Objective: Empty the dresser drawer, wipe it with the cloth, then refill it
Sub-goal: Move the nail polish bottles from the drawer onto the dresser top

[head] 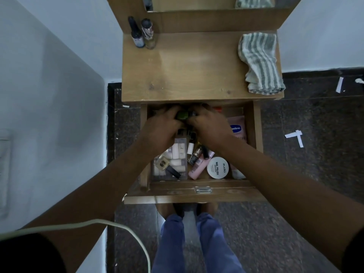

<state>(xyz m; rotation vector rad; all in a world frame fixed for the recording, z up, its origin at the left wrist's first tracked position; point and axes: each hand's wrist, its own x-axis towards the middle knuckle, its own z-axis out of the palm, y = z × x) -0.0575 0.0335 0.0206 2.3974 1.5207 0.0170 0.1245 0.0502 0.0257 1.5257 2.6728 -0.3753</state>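
Both hands (185,123) deep in crowded drawer (258,131) (dresser top (193,71) mostly bare).

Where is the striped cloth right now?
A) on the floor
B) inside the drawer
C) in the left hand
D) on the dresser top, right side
D: the striped cloth lies on the dresser top at its right edge, untouched, while both hands are in the drawer.
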